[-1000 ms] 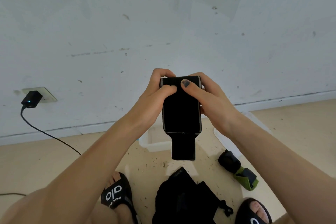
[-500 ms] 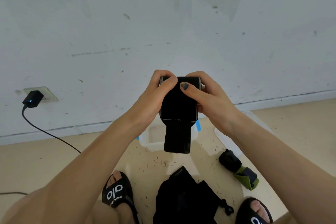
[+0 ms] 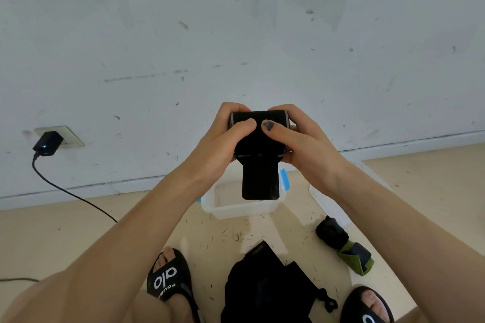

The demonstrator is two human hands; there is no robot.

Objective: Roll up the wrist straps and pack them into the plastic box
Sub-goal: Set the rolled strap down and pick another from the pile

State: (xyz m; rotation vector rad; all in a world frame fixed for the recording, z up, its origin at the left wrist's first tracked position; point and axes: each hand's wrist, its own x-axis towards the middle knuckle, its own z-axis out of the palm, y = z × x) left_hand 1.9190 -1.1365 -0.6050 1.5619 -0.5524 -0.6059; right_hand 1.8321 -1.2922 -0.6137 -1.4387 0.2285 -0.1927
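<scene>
Above the plastic box (image 3: 237, 211) on the floor, the left hand (image 3: 223, 139) and right hand (image 3: 296, 136) grip a black wrist strap (image 3: 259, 165), thumbs pressing its rolled top, tail hanging; the left sandal (image 3: 168, 282) reads "alo", smaller lettering below unreadable

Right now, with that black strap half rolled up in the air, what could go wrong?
1. The loose tail hangs free below both hands, so the roll could slacken or unwind if either thumb slips.
2. The strap is held above the plastic box; dropped, it might land on the littered floor instead.
3. The box is small, so a loose roll may fit poorly.
</scene>
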